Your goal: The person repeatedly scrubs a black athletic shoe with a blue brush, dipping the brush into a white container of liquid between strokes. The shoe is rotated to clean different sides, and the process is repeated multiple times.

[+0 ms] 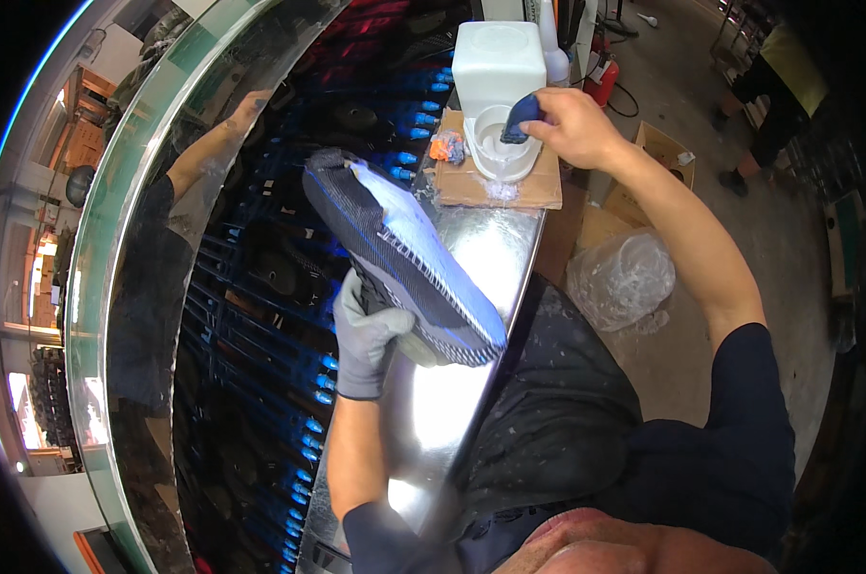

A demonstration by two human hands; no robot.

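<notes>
My left hand, in a grey glove, grips a dark knit shoe upper. The upper is tilted with its pale bluish underside turned up, and light stitching runs along that side's edge. My bare right hand pinches a dark blue pad, perhaps sponge or cloth. This pad hangs over the round cup of a white plastic dispenser; whether it touches the contents is hidden. Whitish residue covers the dispenser's front lip.
Cardboard lies under the dispenser, with an orange and grey lump beside it. A shiny metal ledge runs before me. Left are blue-tipped rods and a clear panel. A plastic bag, an extinguisher and another person are right.
</notes>
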